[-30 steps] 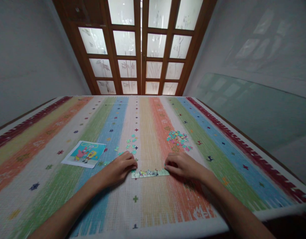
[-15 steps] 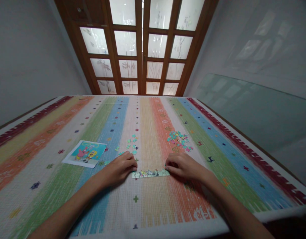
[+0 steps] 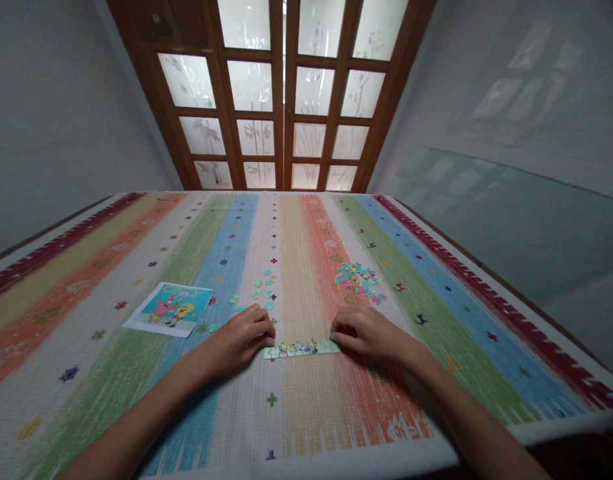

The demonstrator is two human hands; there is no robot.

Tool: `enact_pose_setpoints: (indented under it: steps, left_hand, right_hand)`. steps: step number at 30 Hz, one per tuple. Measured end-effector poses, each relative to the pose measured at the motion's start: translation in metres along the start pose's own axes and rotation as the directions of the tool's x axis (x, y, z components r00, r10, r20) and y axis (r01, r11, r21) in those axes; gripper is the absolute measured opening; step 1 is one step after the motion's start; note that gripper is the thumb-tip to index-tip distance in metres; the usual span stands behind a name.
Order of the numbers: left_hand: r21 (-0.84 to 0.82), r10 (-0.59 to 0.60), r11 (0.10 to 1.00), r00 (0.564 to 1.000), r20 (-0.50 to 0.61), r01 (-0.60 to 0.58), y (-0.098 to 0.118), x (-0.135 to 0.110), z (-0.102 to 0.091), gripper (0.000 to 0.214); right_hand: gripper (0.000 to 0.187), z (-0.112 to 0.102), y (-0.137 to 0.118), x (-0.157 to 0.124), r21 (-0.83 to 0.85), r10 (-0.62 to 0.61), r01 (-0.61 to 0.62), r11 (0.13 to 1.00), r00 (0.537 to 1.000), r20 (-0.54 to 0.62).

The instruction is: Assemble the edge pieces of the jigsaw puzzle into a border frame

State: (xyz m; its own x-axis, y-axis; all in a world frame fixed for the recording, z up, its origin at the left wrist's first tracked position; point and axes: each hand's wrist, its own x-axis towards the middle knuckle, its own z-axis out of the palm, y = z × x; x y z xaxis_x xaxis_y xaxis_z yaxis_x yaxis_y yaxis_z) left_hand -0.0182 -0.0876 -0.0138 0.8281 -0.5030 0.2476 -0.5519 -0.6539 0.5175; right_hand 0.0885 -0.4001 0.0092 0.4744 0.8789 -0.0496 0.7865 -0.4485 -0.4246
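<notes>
Squarely between the narrowly curled hands [image 3: 362, 329], the puzzle strip [image 3: 302, 349], one end by each, grip unclear.

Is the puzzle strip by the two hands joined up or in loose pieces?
Joined up: the puzzle strip forms one continuous row between the left hand and right hand, unlike the heaped pieces beyond.

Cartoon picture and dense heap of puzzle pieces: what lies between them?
In the head view, scattered loose puzzle pieces lie between them on the striped tablecloth.
</notes>
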Motion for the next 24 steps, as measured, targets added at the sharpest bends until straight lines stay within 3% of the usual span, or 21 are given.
enact_pose_setpoints:
  steps: [14,19,24]
  left_hand:
    - [0.051,0.004,0.999,0.999,0.033,-0.005,0.005,0.002,-0.007,0.021]
    - [0.11,-0.012,0.994,0.999,0.032,0.008,0.01,0.0,-0.023,0.01]
    - [0.152,-0.033,0.988,0.997,0.067,0.022,0.016,-0.002,-0.027,0.025]
  right_hand:
    - [0.012,-0.01,-0.002,-0.007,-0.014,-0.048,0.048,0.999,0.999,-0.023]
    - [0.02,-0.012,-0.005,-0.008,-0.04,0.035,-0.036,0.999,0.999,-0.024]
    - [0.03,-0.011,-0.006,-0.01,-0.063,0.066,-0.065,0.996,0.998,0.01]
